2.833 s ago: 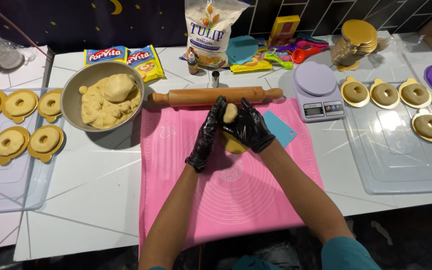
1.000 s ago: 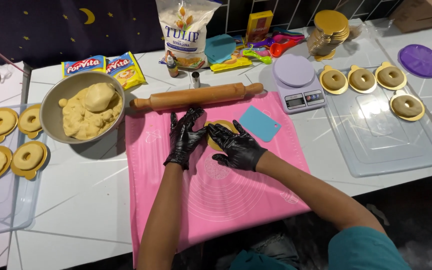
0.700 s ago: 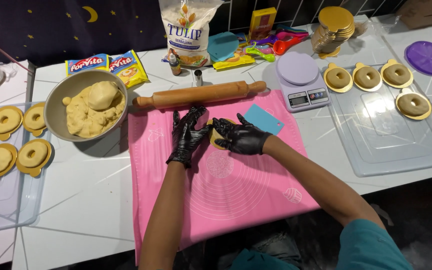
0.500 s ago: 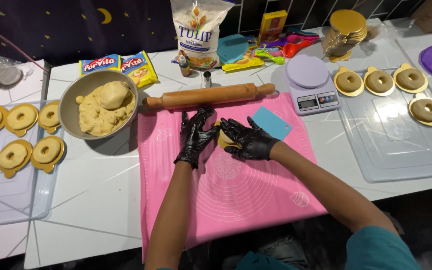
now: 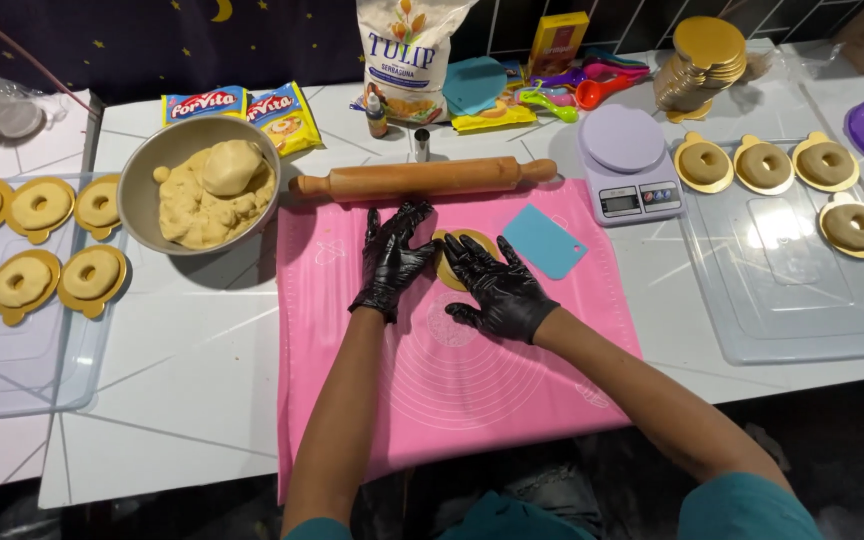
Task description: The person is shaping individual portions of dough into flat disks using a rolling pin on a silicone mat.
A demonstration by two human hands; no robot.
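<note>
The dough piece (image 5: 460,252) lies on the pink mat (image 5: 452,380), just below the rolling pin (image 5: 422,178), but most of it is hidden: only a yellow curved edge shows between the two black-gloved hands, so its full shape cannot be told. It seems to sit on a gold disc, though this is hard to make out. The left hand (image 5: 392,262) stands at the left side of the dough with its fingers (image 5: 399,222) stretched and spread, touching the edge. The right hand (image 5: 500,288) lies flat, palm down, with its fingers (image 5: 472,255) open and fanned over the right part of the dough. Neither hand grips anything. A blue scraper (image 5: 545,241) lies on the mat just beside the right hand. The trays at both sides of the tabletop (image 5: 182,370) are cut off by the frame.
</note>
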